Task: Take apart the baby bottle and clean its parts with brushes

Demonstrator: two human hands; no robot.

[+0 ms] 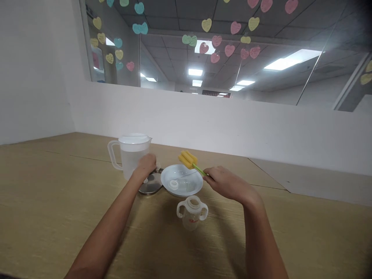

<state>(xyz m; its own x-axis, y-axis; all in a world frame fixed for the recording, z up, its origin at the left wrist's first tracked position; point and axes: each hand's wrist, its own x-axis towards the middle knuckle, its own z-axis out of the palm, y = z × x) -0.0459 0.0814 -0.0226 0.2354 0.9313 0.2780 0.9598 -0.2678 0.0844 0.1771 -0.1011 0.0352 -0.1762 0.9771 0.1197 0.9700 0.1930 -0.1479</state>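
My right hand (223,184) is shut on the green handle of a sponge bottle brush, whose yellow sponge head (187,159) tilts up over the far rim of a shallow white bowl (186,174). A white ring collar (173,185) and a clear piece lie in the bowl. My left hand (147,164) rests against the front of a translucent plastic pitcher with a white lid (130,157), its fingers curled and partly hidden. Below that hand lies a round metal lid (152,183). A two-handled baby bottle (192,214) without its cap stands nearer me, between my forearms.
Everything stands on a tan wood-grain table (58,186). A white wall (174,120) runs along the table's far edge, with a glass window above it. Pastel paper hearts (215,40) are stuck on the glass.
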